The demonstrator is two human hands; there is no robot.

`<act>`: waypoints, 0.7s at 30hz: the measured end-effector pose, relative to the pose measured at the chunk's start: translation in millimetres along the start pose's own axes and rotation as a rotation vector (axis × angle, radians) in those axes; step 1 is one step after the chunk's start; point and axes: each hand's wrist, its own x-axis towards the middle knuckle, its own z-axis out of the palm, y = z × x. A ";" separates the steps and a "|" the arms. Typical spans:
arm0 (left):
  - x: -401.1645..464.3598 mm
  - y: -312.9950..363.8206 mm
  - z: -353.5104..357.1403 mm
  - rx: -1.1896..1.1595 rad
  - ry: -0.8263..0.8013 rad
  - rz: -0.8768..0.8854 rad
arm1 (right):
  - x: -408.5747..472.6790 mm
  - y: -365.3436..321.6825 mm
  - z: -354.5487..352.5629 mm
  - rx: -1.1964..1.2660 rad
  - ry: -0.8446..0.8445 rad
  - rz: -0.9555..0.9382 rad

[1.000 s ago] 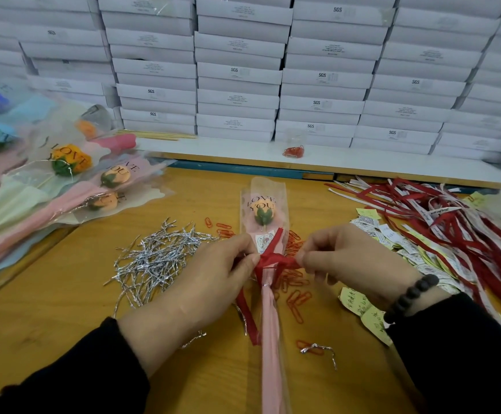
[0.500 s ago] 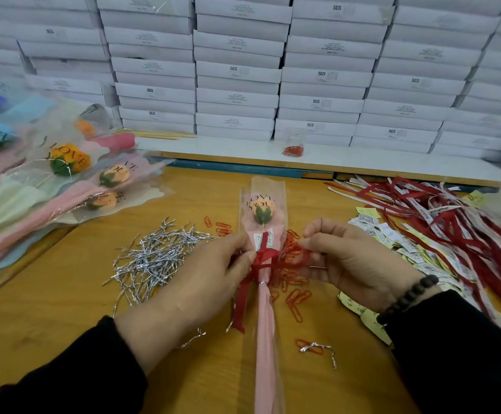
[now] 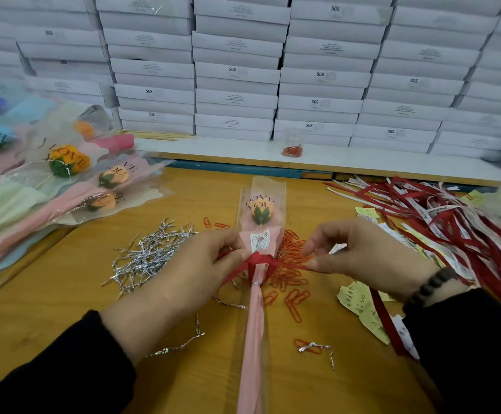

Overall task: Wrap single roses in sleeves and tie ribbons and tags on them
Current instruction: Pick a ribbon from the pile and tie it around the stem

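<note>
A single orange rose in a clear and pink "LOVE YOU" sleeve lies lengthwise on the wooden table. A small tag sits under the bloom. A red ribbon is wound round the sleeve's neck. My left hand pinches the ribbon's left part beside the sleeve. My right hand pinches the right end, drawn taut sideways.
Silver twist ties lie left of the sleeve, orange paper clips right of it. Red and white ribbons and yellow tags fill the right side. Wrapped roses pile at the left. White boxes are stacked behind.
My right hand has drawn the ribbon's right end outward, away from the sleeve. The ribbon now lies tighter and flatter round the neck. My left hand stays at the knot.
</note>
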 end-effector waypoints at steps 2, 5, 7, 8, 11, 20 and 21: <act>1.7 -2.0 -5.9 0.045 -0.010 -0.015 | 0.9 3.1 1.0 -0.071 -0.050 0.004; 2.8 -6.0 -13.1 0.135 -0.081 -0.044 | 1.6 5.7 -1.1 -0.140 -0.099 0.055; 3.1 -8.9 -17.0 0.180 -0.115 -0.071 | 2.3 8.3 -4.1 -0.168 -0.119 0.084; 3.3 -10.2 -19.0 0.204 -0.122 -0.080 | 2.5 9.5 -5.8 -0.193 -0.127 0.099; 3.9 -12.6 -22.3 0.262 -0.094 -0.093 | 2.2 11.6 -7.5 -0.295 -0.127 0.136; 0.8 -6.8 -13.0 0.335 0.031 0.013 | 2.9 -9.9 40.5 -0.310 0.036 -0.068; 0.7 -6.7 -12.0 0.337 0.026 0.034 | 3.1 -10.3 46.0 -0.334 0.040 -0.089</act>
